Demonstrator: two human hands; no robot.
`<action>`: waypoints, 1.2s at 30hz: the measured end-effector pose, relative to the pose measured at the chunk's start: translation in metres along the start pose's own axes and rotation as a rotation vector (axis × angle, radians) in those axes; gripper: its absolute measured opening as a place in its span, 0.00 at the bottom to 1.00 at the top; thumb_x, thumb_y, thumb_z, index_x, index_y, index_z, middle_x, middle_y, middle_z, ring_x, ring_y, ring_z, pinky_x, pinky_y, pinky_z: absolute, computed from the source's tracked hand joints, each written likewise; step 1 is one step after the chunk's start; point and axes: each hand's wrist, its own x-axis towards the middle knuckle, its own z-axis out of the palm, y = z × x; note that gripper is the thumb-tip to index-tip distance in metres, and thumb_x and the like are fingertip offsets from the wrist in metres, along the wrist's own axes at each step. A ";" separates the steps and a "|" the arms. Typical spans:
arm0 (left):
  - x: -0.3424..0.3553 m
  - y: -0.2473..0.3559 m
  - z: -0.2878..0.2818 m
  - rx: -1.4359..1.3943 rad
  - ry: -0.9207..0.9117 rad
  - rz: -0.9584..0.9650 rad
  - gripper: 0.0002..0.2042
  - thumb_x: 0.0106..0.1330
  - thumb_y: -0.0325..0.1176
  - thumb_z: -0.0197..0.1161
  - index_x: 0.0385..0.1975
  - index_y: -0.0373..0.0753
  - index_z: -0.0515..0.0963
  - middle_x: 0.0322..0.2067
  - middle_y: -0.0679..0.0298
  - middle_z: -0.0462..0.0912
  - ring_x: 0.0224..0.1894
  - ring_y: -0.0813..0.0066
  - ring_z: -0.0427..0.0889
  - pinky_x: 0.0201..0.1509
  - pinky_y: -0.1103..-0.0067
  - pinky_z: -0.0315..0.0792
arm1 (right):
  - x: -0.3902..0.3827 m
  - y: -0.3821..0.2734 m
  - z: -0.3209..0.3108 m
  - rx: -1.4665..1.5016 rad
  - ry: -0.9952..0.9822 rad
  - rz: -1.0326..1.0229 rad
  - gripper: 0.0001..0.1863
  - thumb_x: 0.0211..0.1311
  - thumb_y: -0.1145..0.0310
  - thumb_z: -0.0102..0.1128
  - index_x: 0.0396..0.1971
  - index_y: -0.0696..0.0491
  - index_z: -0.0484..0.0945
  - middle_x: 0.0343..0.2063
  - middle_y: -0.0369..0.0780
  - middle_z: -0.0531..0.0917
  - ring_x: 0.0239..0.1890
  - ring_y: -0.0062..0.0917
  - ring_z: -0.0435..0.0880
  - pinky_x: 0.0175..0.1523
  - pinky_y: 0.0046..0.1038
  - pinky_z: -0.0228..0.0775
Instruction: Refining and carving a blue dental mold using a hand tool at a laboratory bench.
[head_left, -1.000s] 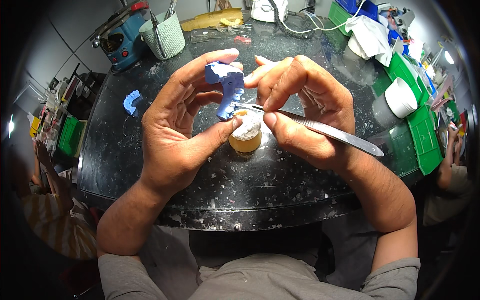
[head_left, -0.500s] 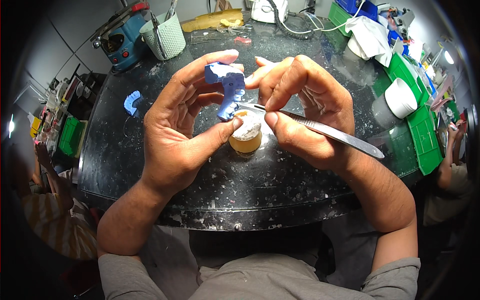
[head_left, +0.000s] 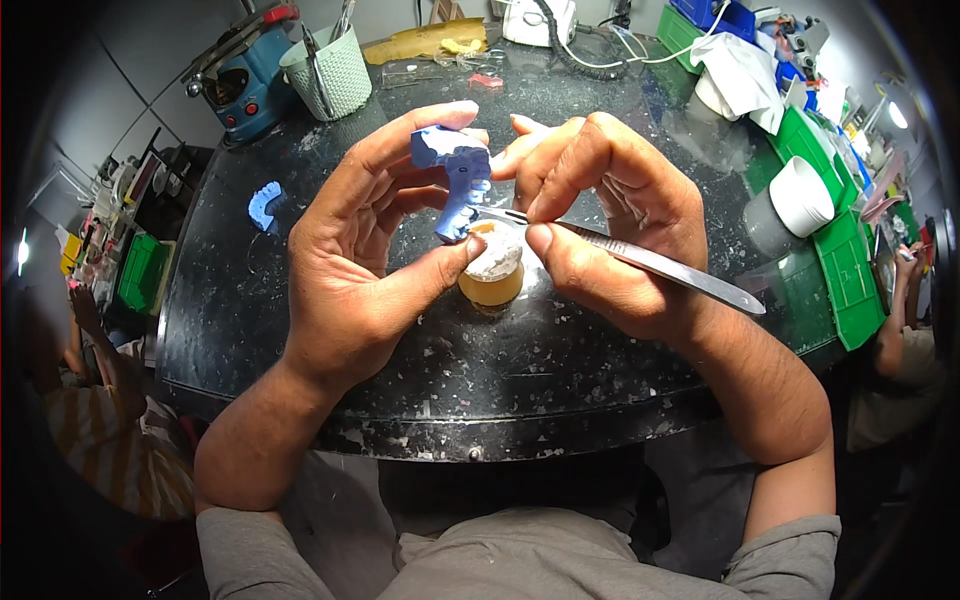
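My left hand (head_left: pixel 350 280) grips a blue dental cast (head_left: pixel 462 175) upright between fingertips at its top and thumb at its bottom. In my right hand (head_left: pixel 610 250) is a slim steel scalpel (head_left: pixel 700 278), pinched between thumb and finger, its thin tip at the teeth on the cast's right side, near the lower end. Beneath the cast stands a short yellowish cylinder (head_left: pixel 490 285) with a whitish, mottled top. Another blue arch-shaped piece (head_left: pixel 263 205) lies on the black worktable (head_left: pixel 240 330) to the left.
Around the table are a blue machine (head_left: pixel 240 100), a woven cup of tools (head_left: pixel 325 80), a white device (head_left: pixel 535 20), green trays (head_left: pixel 845 275), a white tub (head_left: pixel 800 195) and crumpled white cloth (head_left: pixel 730 75). Co-workers appear at far left (head_left: pixel 100 430) and far right (head_left: pixel 900 360).
My hands, the cast and the scalpel hold almost the same position; only very slight shifts of my right fingers and the scalpel show.
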 end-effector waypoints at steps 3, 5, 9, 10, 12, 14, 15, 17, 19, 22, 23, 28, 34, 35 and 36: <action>0.000 0.003 -0.001 0.002 0.000 0.001 0.33 0.55 0.18 0.70 0.64 0.35 0.67 0.61 0.55 0.74 0.59 0.71 0.77 0.64 0.73 0.70 | 0.001 -0.001 0.000 0.018 0.007 0.000 0.07 0.50 0.78 0.58 0.32 0.56 0.75 0.32 0.38 0.76 0.50 0.31 0.81 0.73 0.49 0.53; 0.000 0.002 -0.001 0.004 -0.004 -0.006 0.33 0.55 0.18 0.70 0.64 0.35 0.67 0.61 0.55 0.74 0.59 0.71 0.77 0.64 0.73 0.70 | 0.000 -0.001 0.001 0.012 0.010 0.002 0.07 0.50 0.78 0.58 0.32 0.56 0.75 0.32 0.38 0.76 0.50 0.31 0.81 0.73 0.49 0.53; 0.001 0.002 0.000 0.011 0.005 0.000 0.35 0.53 0.16 0.69 0.65 0.33 0.65 0.60 0.51 0.75 0.60 0.68 0.78 0.67 0.73 0.69 | 0.001 -0.001 -0.002 0.008 -0.022 -0.020 0.07 0.51 0.77 0.59 0.32 0.56 0.75 0.32 0.38 0.76 0.50 0.31 0.81 0.73 0.49 0.53; 0.001 0.002 -0.001 0.013 0.000 0.006 0.35 0.53 0.16 0.69 0.65 0.33 0.65 0.60 0.51 0.75 0.60 0.68 0.77 0.67 0.73 0.69 | 0.001 -0.001 -0.001 0.007 -0.021 -0.019 0.07 0.51 0.77 0.59 0.32 0.56 0.75 0.32 0.38 0.76 0.50 0.31 0.81 0.73 0.49 0.53; 0.001 0.003 0.000 0.010 0.005 0.004 0.35 0.53 0.16 0.69 0.65 0.33 0.65 0.60 0.51 0.75 0.60 0.68 0.77 0.67 0.73 0.69 | 0.000 -0.001 0.002 0.029 0.020 0.017 0.07 0.51 0.77 0.59 0.32 0.56 0.75 0.32 0.38 0.76 0.50 0.31 0.81 0.73 0.50 0.53; 0.001 0.002 0.000 0.008 0.011 0.001 0.35 0.53 0.16 0.69 0.65 0.33 0.65 0.60 0.51 0.75 0.60 0.68 0.78 0.66 0.73 0.69 | 0.000 0.000 -0.001 0.032 -0.003 0.006 0.07 0.51 0.77 0.59 0.32 0.56 0.75 0.32 0.38 0.76 0.51 0.32 0.80 0.73 0.50 0.53; 0.001 0.002 -0.001 0.016 0.001 0.007 0.35 0.53 0.16 0.69 0.65 0.33 0.66 0.60 0.51 0.75 0.60 0.68 0.77 0.67 0.73 0.69 | 0.000 0.000 -0.002 0.035 -0.026 -0.005 0.07 0.51 0.77 0.59 0.32 0.56 0.75 0.32 0.38 0.76 0.51 0.32 0.80 0.73 0.50 0.53; 0.001 0.002 -0.002 0.027 -0.007 0.013 0.35 0.53 0.16 0.69 0.65 0.33 0.66 0.60 0.51 0.75 0.60 0.68 0.77 0.67 0.73 0.69 | 0.001 -0.001 -0.001 0.033 -0.018 0.006 0.07 0.50 0.77 0.59 0.32 0.56 0.75 0.32 0.38 0.76 0.51 0.31 0.80 0.73 0.49 0.53; 0.001 0.002 -0.002 0.042 -0.017 0.019 0.35 0.53 0.16 0.69 0.65 0.33 0.66 0.61 0.51 0.74 0.59 0.68 0.78 0.67 0.73 0.69 | 0.001 -0.001 0.000 0.030 -0.010 0.017 0.07 0.50 0.77 0.59 0.32 0.56 0.75 0.32 0.38 0.76 0.50 0.31 0.80 0.73 0.49 0.53; 0.001 0.000 -0.002 0.050 -0.025 0.040 0.35 0.53 0.16 0.69 0.64 0.33 0.66 0.62 0.51 0.72 0.59 0.68 0.78 0.67 0.73 0.69 | 0.000 0.000 0.000 0.033 -0.002 0.010 0.07 0.50 0.78 0.59 0.32 0.56 0.75 0.32 0.38 0.76 0.50 0.31 0.80 0.73 0.49 0.53; 0.001 0.001 -0.002 0.050 -0.025 0.040 0.35 0.53 0.16 0.69 0.64 0.33 0.66 0.62 0.51 0.72 0.59 0.68 0.78 0.67 0.73 0.69 | 0.000 0.000 0.000 0.040 -0.006 0.008 0.07 0.50 0.78 0.59 0.32 0.56 0.75 0.32 0.38 0.76 0.50 0.31 0.80 0.73 0.49 0.53; 0.000 0.002 -0.002 0.039 -0.026 0.033 0.34 0.54 0.16 0.68 0.64 0.32 0.67 0.63 0.51 0.72 0.60 0.67 0.77 0.66 0.73 0.71 | 0.000 -0.002 0.001 0.040 0.004 0.000 0.08 0.49 0.79 0.59 0.31 0.56 0.76 0.32 0.39 0.76 0.50 0.31 0.80 0.73 0.49 0.54; 0.000 0.001 -0.003 0.034 -0.039 0.021 0.34 0.54 0.15 0.68 0.64 0.31 0.67 0.64 0.51 0.70 0.61 0.68 0.76 0.66 0.73 0.71 | 0.001 -0.001 0.000 0.048 -0.018 -0.023 0.08 0.49 0.80 0.59 0.32 0.57 0.76 0.32 0.39 0.77 0.50 0.32 0.80 0.72 0.48 0.55; 0.001 0.002 -0.003 0.034 -0.038 0.021 0.34 0.54 0.15 0.68 0.64 0.31 0.67 0.64 0.51 0.70 0.61 0.68 0.76 0.66 0.73 0.71 | 0.001 -0.001 0.000 0.034 -0.026 -0.020 0.08 0.49 0.80 0.59 0.32 0.57 0.76 0.32 0.39 0.77 0.50 0.32 0.81 0.72 0.48 0.54; 0.001 0.001 -0.004 0.033 -0.044 0.024 0.34 0.54 0.15 0.68 0.64 0.31 0.67 0.65 0.51 0.69 0.61 0.68 0.76 0.66 0.72 0.70 | 0.001 -0.001 -0.001 0.021 -0.034 -0.017 0.08 0.49 0.80 0.59 0.32 0.57 0.75 0.32 0.39 0.77 0.50 0.33 0.81 0.72 0.49 0.54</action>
